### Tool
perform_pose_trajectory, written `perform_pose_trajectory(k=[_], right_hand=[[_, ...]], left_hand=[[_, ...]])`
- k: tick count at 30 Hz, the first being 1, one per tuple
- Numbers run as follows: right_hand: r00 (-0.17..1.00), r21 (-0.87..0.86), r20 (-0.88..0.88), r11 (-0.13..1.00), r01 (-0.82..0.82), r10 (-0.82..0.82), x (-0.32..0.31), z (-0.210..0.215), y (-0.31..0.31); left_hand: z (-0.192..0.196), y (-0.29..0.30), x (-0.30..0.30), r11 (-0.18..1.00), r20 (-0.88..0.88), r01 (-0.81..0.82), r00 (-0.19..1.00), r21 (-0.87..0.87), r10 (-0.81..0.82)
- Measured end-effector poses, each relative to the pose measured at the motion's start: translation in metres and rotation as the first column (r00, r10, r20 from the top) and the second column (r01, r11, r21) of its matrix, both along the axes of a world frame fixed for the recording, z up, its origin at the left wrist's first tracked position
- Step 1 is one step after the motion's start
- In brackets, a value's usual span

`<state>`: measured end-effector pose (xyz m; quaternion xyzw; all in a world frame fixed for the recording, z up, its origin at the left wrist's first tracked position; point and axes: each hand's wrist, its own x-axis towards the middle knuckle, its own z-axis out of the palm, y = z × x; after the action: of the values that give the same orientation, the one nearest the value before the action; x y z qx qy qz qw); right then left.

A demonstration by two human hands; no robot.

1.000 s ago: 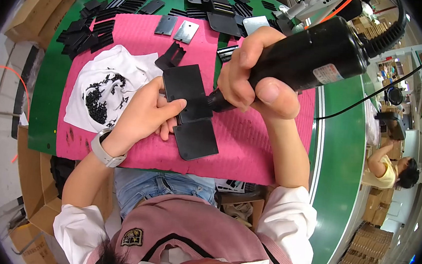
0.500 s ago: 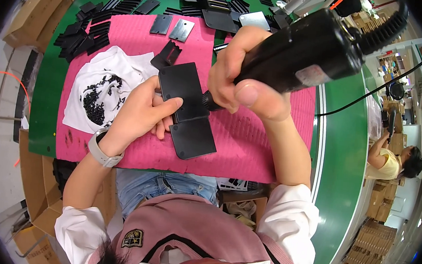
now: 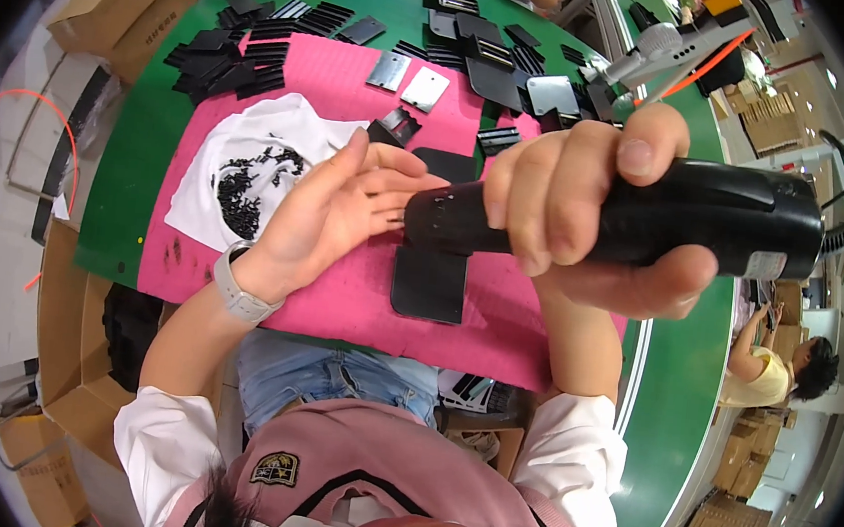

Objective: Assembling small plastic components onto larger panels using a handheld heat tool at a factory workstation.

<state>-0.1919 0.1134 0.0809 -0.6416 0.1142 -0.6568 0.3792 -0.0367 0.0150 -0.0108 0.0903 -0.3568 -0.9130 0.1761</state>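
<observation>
A black electric screwdriver (image 3: 737, 221) is gripped in my right hand (image 3: 578, 202), its body lying nearly level and its nose pointing left. Beside that nose my left hand (image 3: 321, 215) is open, palm turned up and fingers spread. Under the tool lies a flat black hinged plate (image 3: 428, 286) on the pink sheet (image 3: 327, 320); its middle is hidden by the screwdriver. Whether the tip touches the plate cannot be seen. Left of my left hand, a white cloth (image 3: 206, 189) carries a heap of small black screws (image 3: 238, 209).
Black slotted parts (image 3: 223, 65) are piled at the far left of the green table (image 3: 109, 226). Two small metal plates (image 3: 424, 90) and more black plates (image 3: 495, 81) lie at the back. Cardboard boxes (image 3: 129, 2) stand at left. At right, another person (image 3: 764, 369) works.
The screwdriver has swung from slanting up to nearly level. My left hand has let go of the black plate and opened, and the plate now lies on the pink sheet.
</observation>
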Motion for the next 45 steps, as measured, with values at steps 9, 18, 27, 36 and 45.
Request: perform_pose_trajectory(k=[9,18,27,36,45], right_hand=[[0.991,0.139,-0.012,0.982,0.131,-0.131,0.010,-0.015,-0.011],[0.988,0.049,0.012,0.987,0.156,-0.157,-0.012,-0.004,-0.002],[0.995,0.100,0.069,0.993,0.069,-0.076,-0.011,-0.004,0.001],[0.987,0.266,0.066,0.956,0.124,-0.146,0.002,-0.007,0.002],[0.954,0.273,-0.078,0.914,0.299,-0.289,-0.013,-0.008,0.005]], left_hand=[[-0.002,-0.001,0.008,0.992,-0.057,0.127,0.990,0.019,-0.126],[0.004,-0.001,0.012,0.976,0.173,0.127,0.980,-0.178,-0.096],[-0.001,0.004,0.012,0.915,0.165,0.034,0.986,-0.402,0.036],[0.000,0.006,0.009,0.368,-0.044,-0.138,0.967,-0.920,0.250],[0.004,0.007,0.007,0.836,0.356,0.051,0.918,-0.546,0.176]])
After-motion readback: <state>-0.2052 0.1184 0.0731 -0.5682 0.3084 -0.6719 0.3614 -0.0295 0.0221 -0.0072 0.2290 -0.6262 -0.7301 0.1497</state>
